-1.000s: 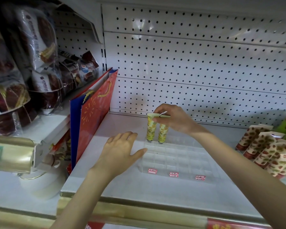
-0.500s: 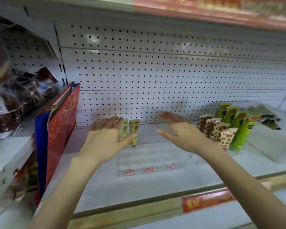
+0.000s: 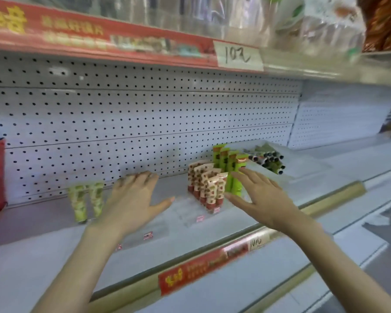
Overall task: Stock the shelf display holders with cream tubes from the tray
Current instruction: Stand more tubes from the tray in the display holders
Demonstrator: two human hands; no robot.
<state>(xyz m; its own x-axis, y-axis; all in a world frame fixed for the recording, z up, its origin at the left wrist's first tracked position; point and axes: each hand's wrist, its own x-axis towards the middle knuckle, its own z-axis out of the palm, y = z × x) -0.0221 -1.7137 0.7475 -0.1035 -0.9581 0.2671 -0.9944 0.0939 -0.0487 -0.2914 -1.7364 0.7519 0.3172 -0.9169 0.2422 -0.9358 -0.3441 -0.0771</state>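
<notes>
We have let go of the two tubes (image 3: 86, 199), which stand left of centre in the holder (image 3: 154, 227), and our left hand (image 3: 131, 199) and right hand (image 3: 264, 197), open and empty, swing toward the tray (image 3: 303, 170) at right for more.

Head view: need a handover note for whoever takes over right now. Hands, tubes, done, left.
Left hand: open, empty, over the clear holder.
Right hand: open, empty, beside the green tubes.
Done: two yellow tubes stand at the holder's back left. Spotted tubes and the green ones stand in rows to its right.
Left: most of the clear holder looks bare. More tubes lie in the tray, back right.
</notes>
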